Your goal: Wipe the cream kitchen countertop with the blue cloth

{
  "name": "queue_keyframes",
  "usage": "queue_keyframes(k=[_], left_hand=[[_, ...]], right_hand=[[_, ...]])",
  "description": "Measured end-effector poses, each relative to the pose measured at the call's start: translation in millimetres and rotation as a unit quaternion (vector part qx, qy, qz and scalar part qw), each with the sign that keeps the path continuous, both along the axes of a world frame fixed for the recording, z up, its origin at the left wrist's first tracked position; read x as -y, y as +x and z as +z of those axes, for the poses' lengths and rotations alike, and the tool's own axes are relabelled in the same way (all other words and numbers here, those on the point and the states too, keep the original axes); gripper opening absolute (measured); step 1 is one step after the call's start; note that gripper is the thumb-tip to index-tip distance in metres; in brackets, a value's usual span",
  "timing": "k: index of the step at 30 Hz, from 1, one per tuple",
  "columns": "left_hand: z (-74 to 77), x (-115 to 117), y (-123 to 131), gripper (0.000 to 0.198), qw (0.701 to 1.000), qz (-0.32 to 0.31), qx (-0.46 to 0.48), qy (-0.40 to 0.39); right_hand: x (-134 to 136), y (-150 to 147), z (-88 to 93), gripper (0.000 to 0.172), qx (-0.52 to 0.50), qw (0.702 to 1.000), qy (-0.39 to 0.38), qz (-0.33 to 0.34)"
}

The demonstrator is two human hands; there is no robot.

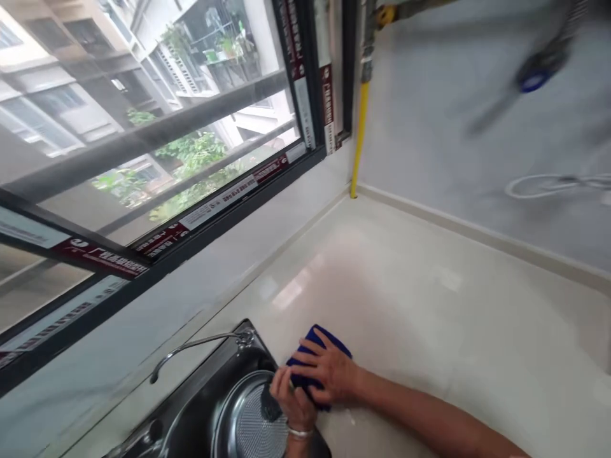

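Down low — blue cloth (319, 362) under the right hand's (329, 375) spread fingers (305, 362), left hand (293, 407) apparently clenched — pan handle.

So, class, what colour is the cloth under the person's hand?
Dark blue cloth, seen in the head view.

My right hand (329, 375) covers most of the blue cloth (329, 340); my left hand (293, 407) hides the pan handle, bottom centre. Upper right, a blue-handled tool (534, 70) is blurred.
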State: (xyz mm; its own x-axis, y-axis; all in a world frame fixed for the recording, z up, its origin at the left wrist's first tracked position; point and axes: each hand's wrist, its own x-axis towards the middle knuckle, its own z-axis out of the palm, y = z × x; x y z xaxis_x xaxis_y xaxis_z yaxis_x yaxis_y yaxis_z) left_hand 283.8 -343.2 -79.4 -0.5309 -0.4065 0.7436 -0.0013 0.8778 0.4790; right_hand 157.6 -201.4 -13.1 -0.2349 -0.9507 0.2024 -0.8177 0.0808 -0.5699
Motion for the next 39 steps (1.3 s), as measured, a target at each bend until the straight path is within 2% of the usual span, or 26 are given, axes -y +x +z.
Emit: queue_keyframes(k=[5, 7, 9, 12, 14, 16, 17, 19, 20, 21, 22, 25, 27, 30, 33, 36, 39], left_hand=[[1.7, 4.3, -27.3, 0.041, 0.989, -0.087, 0.078, 0.086], [7.2, 4.3, -35.8, 0.041, 0.982, -0.109, 0.116, 0.099], [13.4, 3.9, -40.7, 0.042, 0.977, -0.114, 0.147, 0.105], [19.7, 3.3, -43.6, 0.045, 0.969, -0.102, 0.196, 0.109], [20.7, 3.3, -44.8, 0.047, 0.964, -0.100, 0.224, 0.101], [20.1, 3.5, -46.5, 0.047, 0.961, -0.109, 0.240, 0.086], [19.9, 3.5, -47.6, 0.047, 0.959, -0.116, 0.245, 0.079], [20.8, 2.6, -49.7, 0.047, 0.957, -0.124, 0.252, 0.075], [22.2, 1.5, -50.5, 0.047, 0.956, -0.126, 0.254, 0.082], [24.2, -0.1, -50.9, 0.046, 0.954, -0.128, 0.249, 0.105], [26.6, -1.9, -50.8, 0.045, 0.952, -0.132, 0.239, 0.139], [32.6, -7.4, -46.7, 0.043, 0.937, -0.145, 0.197, 0.250], [32.9, -9.2, -42.1, 0.043, 0.927, -0.149, 0.181, 0.294], [29.4, -6.3, -36.2, 0.043, 0.905, -0.143, 0.159, 0.367], [28.6, 5.0, -34.4, 0.043, 0.865, -0.122, 0.115, 0.473], [32.8, 24.9, -35.1, 0.042, 0.814, -0.088, 0.066, 0.571], [39.1, 45.3, -33.0, 0.034, 0.772, -0.048, 0.023, 0.634]], right_hand=[[-128.2, 68.9, 3.5, 0.076, 0.020, 0.995, 0.050, -0.089], [-182.1, 93.2, -3.6, 0.081, 0.008, 0.985, 0.071, -0.159], [-238.4, 116.9, -15.1, 0.083, -0.028, 0.958, 0.098, -0.267], [-320.6, 145.6, -30.2, 0.076, -0.100, 0.875, 0.151, -0.448], [-362.9, 150.0, -32.8, 0.069, -0.125, 0.813, 0.192, -0.535], [-386.0, 135.4, -29.6, 0.064, -0.132, 0.747, 0.231, -0.609], [-388.9, 121.1, -26.5, 0.063, -0.131, 0.709, 0.247, -0.647], [-379.0, 82.5, -19.5, 0.062, -0.123, 0.626, 0.271, -0.721], [-367.4, 60.8, -16.1, 0.063, -0.113, 0.597, 0.281, -0.743], [-352.6, 39.4, -13.0, 0.063, -0.103, 0.584, 0.289, -0.751], [-335.2, 19.7, -10.4, 0.063, -0.094, 0.593, 0.295, -0.743], [-270.8, -21.7, -5.7, 0.064, -0.083, 0.656, 0.277, -0.697], [-219.7, -31.7, -4.1, 0.065, -0.080, 0.703, 0.255, -0.659], [-138.5, -24.4, 0.0, 0.068, -0.064, 0.780, 0.225, -0.581], [-70.2, 0.9, 7.0, 0.070, -0.031, 0.858, 0.189, -0.477], [-35.5, 36.0, 13.3, 0.069, -0.004, 0.924, 0.135, -0.357], [-38.2, 74.4, 14.5, 0.065, 0.008, 0.968, 0.077, -0.238]])
